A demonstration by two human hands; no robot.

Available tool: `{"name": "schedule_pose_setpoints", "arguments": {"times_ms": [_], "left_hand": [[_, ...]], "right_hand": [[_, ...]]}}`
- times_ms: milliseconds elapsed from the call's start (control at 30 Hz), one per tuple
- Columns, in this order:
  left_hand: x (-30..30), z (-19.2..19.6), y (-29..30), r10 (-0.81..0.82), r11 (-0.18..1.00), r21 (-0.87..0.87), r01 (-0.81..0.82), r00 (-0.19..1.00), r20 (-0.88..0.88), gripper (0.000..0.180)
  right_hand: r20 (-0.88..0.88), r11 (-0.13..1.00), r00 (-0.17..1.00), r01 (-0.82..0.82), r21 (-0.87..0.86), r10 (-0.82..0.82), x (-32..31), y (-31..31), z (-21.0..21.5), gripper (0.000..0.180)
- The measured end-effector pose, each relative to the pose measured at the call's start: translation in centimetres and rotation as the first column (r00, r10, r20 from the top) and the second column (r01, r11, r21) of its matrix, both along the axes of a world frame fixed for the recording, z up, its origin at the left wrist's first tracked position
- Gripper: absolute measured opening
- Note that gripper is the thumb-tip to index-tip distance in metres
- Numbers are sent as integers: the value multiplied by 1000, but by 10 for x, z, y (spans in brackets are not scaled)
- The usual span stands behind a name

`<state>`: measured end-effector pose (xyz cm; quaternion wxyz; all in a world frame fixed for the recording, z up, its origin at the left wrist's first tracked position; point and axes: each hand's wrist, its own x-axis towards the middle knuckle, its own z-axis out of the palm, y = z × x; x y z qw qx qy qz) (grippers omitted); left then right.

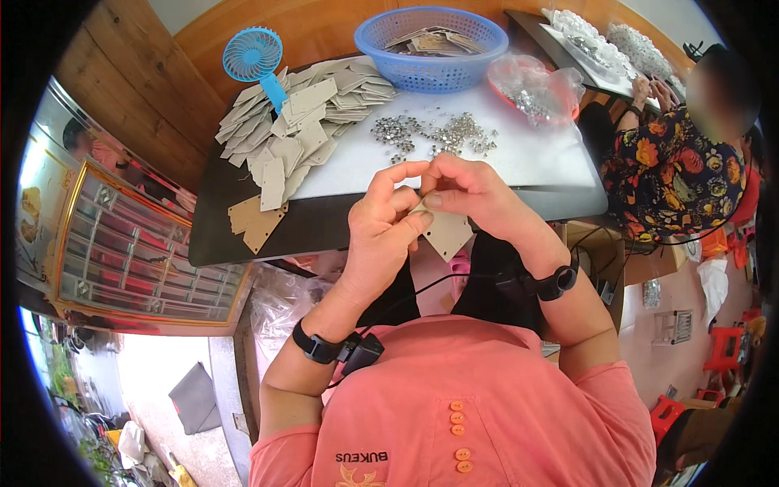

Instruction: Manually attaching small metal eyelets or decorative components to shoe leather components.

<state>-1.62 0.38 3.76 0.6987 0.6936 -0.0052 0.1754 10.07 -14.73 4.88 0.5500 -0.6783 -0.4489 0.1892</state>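
Note:
A beige flat card (446,234) with small holes near its corners hangs tilted between my hands, over the table's front edge. My left hand (388,215) is closed on the card's left side, thumb on its face. My right hand (475,197) pinches the card's upper edge with thumb and bent fingers. Whether a small part sits between the fingertips there is hidden. Just beyond my hands, small shiny silver metal pieces (462,132) lie scattered on the white tabletop sheet (531,158).
A heap of similar cards (308,101) covers the table's left, with brown cards (261,221) nearer me. A blue handheld fan (253,55) rises behind it. At the back stands a blue basket (430,75); a red tray (564,114) holds a plastic bag. Another person (677,174) works at right.

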Motion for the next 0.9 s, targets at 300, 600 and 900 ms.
{"name": "schedule_pose_setpoints", "arguments": {"times_ms": [300,600,900], "left_hand": [[-3,5,5,-68,998,-21,67,997,-26,52],[-7,11,2,-52,996,-81,45,995,-87,49],[-12,2,-4,-72,993,99,66,995,62,48]], "right_hand": [[-254,998,967,26,56,-11,-15,-3,1,6],[-272,975,956,154,160,-107,-29,-2,-14,8],[128,954,966,190,234,-224,-40,-13,-16,12]]}}
